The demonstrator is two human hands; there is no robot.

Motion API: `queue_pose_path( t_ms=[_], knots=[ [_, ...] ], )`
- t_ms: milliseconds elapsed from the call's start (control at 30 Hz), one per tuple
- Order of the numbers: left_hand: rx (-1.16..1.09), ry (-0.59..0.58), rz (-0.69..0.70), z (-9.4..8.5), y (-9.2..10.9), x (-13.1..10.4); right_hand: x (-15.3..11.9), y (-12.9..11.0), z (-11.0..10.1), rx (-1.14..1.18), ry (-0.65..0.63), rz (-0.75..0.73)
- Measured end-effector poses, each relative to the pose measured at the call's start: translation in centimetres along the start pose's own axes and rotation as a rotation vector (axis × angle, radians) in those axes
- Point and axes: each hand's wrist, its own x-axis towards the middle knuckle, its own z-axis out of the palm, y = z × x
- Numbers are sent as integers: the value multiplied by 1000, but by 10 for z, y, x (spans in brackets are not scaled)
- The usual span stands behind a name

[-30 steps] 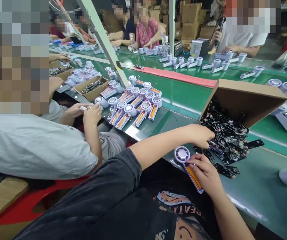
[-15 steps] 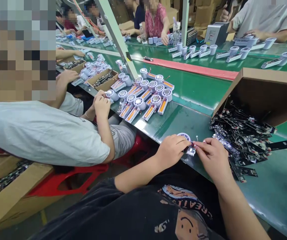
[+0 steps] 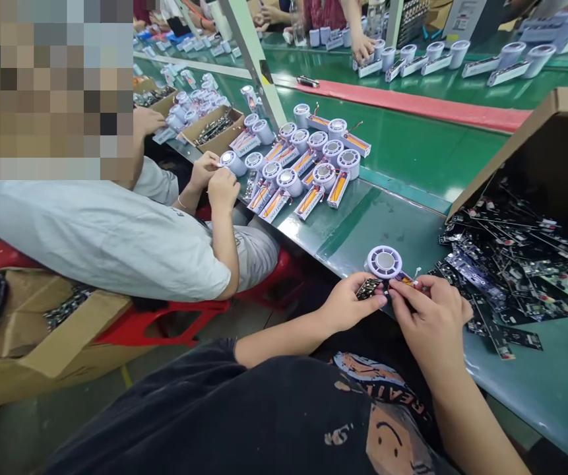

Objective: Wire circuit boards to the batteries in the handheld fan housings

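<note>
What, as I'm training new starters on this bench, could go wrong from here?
The circuit board in the left hand is at the near edge of the bench, so it might drop if the grip slips. The white connector stands up beside the right hand and could snag. The loose boards are heaped at the mouth of the cardboard box, so a bump may scatter some.
</note>
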Motion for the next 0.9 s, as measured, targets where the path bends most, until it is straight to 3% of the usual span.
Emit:
queue_pose_path(
  t_ms=[167,433,500,633,700,900],
  knots=[
    [168,28,-21,1,0,10,1,-1,-2,-6,-31,15],
    [136,-62,9,-7,2,13,6,-4,-1,-8,-43,-29],
    [292,-46,108,-12,4,13,7,-4,-1,11,-45,-22],
    [686,-95,553,-22,7,15,9,-2,0,41,-72,-46],
    [803,-112,709,-24,8,15,10,-1,1,48,-84,-26],
    [891,-117,700,-25,17,6,11,-2,0,123,-133,73]
  ],
)
